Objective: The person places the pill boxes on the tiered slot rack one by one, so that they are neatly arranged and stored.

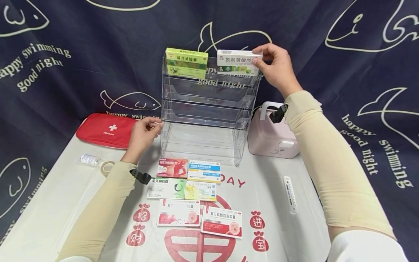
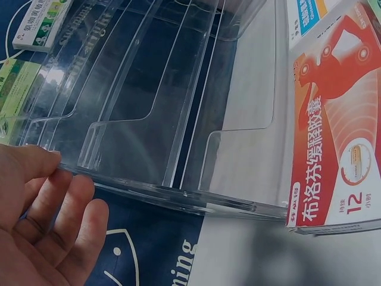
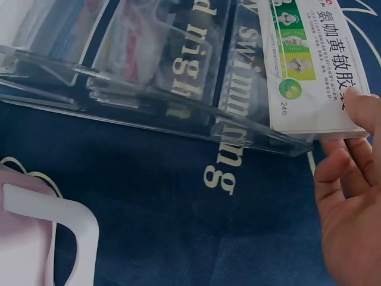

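Observation:
A clear acrylic tiered rack (image 1: 209,109) stands at the back of the table. My right hand (image 1: 278,69) pinches the right end of a white medicine box (image 1: 234,62) at the rack's top tier, thumb on the front. The right wrist view shows this medicine box (image 3: 309,71) close up, with the thumb over its corner. Left of it, a green medicine box (image 1: 187,63) leans upright in the same tier. My left hand (image 1: 144,136) holds the rack's left side edge between thumb and fingers; in the left wrist view this hand (image 2: 47,220) has its other fingers loosely bent.
Before the rack lie several medicine boxes, among them a red one (image 1: 171,168) and a blue-and-white one (image 1: 204,171). A red first-aid pouch (image 1: 108,130), small wrapped roll (image 1: 88,159) and tape roll (image 1: 107,168) lie left. A pink case (image 1: 273,138) and thermometer (image 1: 290,194) are right.

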The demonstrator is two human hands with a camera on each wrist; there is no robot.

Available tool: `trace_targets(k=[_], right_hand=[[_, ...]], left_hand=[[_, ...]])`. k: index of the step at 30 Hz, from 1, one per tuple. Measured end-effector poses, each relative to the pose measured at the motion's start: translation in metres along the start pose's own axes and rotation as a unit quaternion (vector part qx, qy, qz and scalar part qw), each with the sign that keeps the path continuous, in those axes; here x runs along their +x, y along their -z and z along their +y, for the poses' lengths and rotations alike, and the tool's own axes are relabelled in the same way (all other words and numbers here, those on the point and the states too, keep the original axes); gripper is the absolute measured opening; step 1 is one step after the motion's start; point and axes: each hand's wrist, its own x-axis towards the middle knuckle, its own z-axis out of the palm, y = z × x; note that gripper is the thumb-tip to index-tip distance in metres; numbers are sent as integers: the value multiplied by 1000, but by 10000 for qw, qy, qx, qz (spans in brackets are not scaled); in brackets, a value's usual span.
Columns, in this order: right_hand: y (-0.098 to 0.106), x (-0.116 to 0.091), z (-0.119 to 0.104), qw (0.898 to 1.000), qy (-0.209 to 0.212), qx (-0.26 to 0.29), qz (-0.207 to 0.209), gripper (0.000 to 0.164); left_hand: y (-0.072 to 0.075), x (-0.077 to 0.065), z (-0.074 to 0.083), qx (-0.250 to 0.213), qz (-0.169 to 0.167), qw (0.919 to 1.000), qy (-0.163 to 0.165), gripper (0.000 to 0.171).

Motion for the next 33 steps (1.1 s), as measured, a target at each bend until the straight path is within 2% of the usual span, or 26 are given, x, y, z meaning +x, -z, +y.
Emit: trace_targets(k=[7, 16, 22, 27, 33], right_hand=[[-1, -3, 5, 9996, -180, -141, -180, 23], [-2, -3, 8, 9976, -27, -689, -115, 27], [-3, -3, 7, 9984, -151, -531, -80, 27], [-4, -4, 9, 9988, -332, -306, -207, 26], [-4, -6, 11, 9956, 130, -920, -126, 25]], left_hand=[[0, 0, -2, 22, -15, 10000, 22, 19], [0, 0, -3, 55, 15, 10000, -36, 19], [1, 0, -3, 46, -5, 10000, -11, 19], [1, 0, -2, 44, -18, 10000, -2, 19], [1, 0, -3, 3, -3, 10000, -34, 19]])
